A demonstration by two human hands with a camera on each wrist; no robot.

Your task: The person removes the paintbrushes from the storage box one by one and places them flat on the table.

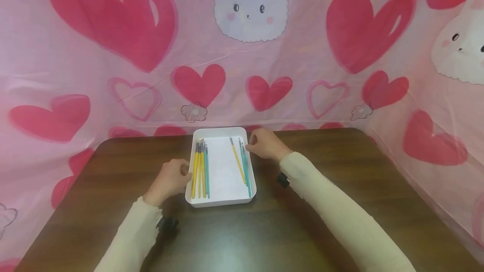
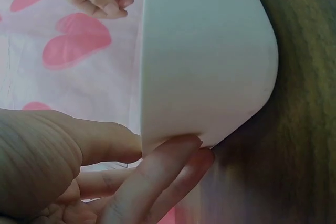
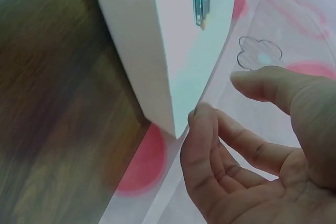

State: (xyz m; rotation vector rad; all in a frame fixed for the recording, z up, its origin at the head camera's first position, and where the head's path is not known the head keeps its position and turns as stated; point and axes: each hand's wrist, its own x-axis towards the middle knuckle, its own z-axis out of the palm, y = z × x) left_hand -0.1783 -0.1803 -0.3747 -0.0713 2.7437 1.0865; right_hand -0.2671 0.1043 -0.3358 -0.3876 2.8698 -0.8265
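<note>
A white rectangular tray (image 1: 221,203) sits on the table with paintbrushes inside. Along its left side lie several yellow paintbrushes (image 1: 195,171) beside teal paintbrushes (image 1: 207,175); toward the right side are one yellow paintbrush (image 1: 238,160) and more teal paintbrushes (image 1: 246,167). My left hand (image 1: 172,181) holds the tray's left edge, thumb at the rim and fingertips against the outer wall (image 2: 210,51). By the far right part of the rim is my right hand (image 1: 266,144), its thumb apart from the loosely bent fingers (image 3: 199,140), whose tips are right at the tray's corner.
The dark brown wooden table (image 1: 321,188) has rounded far corners. Behind it and along both sides hangs a pink cloth (image 1: 234,58) printed with hearts and rabbit faces. Small black devices (image 1: 282,179) are strapped at the wrists, below the light sleeves.
</note>
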